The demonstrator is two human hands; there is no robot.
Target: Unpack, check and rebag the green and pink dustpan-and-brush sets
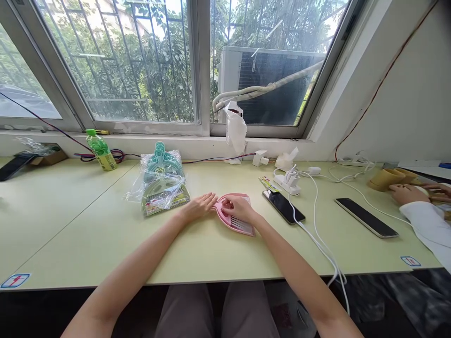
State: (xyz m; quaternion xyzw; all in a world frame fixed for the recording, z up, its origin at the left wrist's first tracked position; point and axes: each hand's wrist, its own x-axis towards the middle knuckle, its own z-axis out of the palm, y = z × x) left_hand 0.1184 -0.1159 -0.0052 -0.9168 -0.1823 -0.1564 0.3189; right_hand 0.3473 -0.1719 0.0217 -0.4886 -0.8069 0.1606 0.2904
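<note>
A small pink dustpan (243,230) lies on the table in front of me, with a pink brush (225,217) set in it, its pale bristles toward the right. My left hand (200,206) is over the narrow handle end, fingers close together on it; the hand covers most of the handle. With curled fingers, my right hand (237,206) grips the brush from above, and its fingertips are partly hidden. To the left sits a clear plastic bag (165,183) holding several teal and green dustpan sets with a printed label.
A green bottle (101,150) and a cardboard box (51,155) stand at the back left. On the right are a phone (283,206), white cables (317,230), a power strip (287,183) and another phone (366,218). Another person's hand (408,193) is beside yellowish rolls (387,178).
</note>
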